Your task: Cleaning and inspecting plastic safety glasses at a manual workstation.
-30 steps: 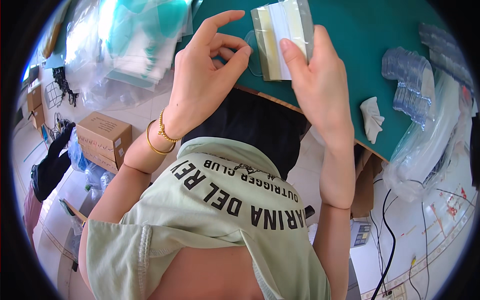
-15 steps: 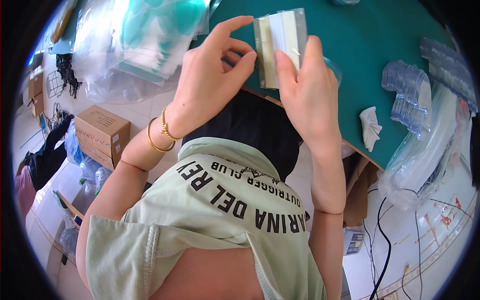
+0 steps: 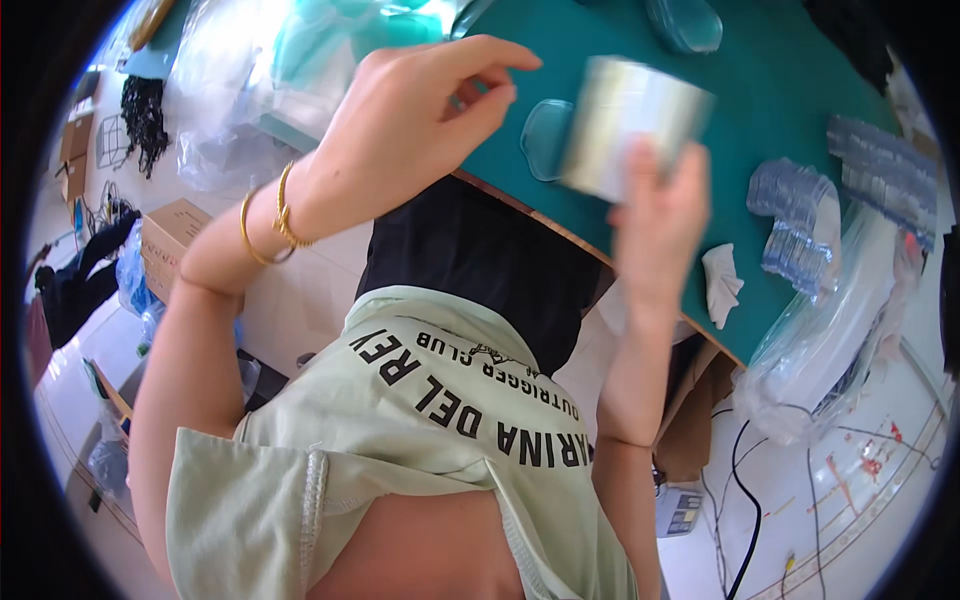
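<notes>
Above the green table, my right hand (image 3: 660, 215) grips a thin, flat clear packet (image 3: 615, 120) with cream and white strips inside. Its thumb lies across the near edge, and motion blurs both the hand and the packet. To the left, my left hand (image 3: 435, 105) is apart from the packet, index finger stretched out and the other fingers loosely bent. Nothing shows between those fingers. A clear, rounded plastic piece (image 3: 541, 145) lies on the table just left of the packet, partly behind it.
Clear plastic bags with teal pieces (image 3: 330, 50) cover the table's left. On the right are rows of clear plastic pieces (image 3: 795, 215), a crumpled white tissue (image 3: 721, 285) and a long plastic bag (image 3: 815, 345). More clear pieces (image 3: 686, 25) lie at the far edge. Black cables (image 3: 745, 500) trail below.
My right hand has carried the packet to the right, away from my left hand, uncovering the rounded plastic piece. My left index finger has come away from the packet's edge. The view has shifted slightly.
</notes>
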Tool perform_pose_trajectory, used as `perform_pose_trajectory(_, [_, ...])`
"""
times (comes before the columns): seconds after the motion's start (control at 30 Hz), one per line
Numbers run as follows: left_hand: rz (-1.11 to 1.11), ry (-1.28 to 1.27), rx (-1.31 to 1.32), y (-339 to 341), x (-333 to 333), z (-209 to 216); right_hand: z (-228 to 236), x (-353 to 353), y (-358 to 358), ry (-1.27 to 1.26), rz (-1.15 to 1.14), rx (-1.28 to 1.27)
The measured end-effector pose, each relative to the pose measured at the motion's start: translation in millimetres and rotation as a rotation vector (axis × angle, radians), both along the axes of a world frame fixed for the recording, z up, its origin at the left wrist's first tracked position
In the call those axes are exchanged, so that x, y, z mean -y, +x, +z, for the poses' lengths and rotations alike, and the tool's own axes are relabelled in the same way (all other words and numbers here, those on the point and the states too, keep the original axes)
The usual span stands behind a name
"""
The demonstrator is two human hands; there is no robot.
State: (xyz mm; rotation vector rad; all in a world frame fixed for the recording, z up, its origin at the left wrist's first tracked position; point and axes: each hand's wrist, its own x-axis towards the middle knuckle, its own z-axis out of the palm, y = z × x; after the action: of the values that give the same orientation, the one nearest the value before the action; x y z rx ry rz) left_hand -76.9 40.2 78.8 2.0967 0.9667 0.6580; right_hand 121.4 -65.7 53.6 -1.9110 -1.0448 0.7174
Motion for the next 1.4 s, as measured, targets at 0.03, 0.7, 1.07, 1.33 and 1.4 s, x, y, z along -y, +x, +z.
perform_pose_trajectory(0.03, [-0.065, -0.047, -0.043, 7, -6, 2, 6, 2, 17, 0.097, -0.106, -0.084])
perform_pose_trajectory(0.7, [-0.258, 0.604, -0.155, 83, -71, -1, 99, 51, 195, -0.385, -0.003, 0.715])
perform_pose_trajectory(1.07, [-0.261, 0.669, 0.001, 93, -115, 8, 118, 50, 83, -0.087, -0.017, 0.743])
perform_pose_trajectory(1.33, [-0.197, 0.369, 0.028, 30, -32, 5, 21, 18, 10, 0.126, 0.172, 0.396])
perform_pose_trajectory(1.4, [-0.221, 0.169, -0.073, 12, -25, 0, 17, 45, 32, 0.087, -0.047, 0.47])
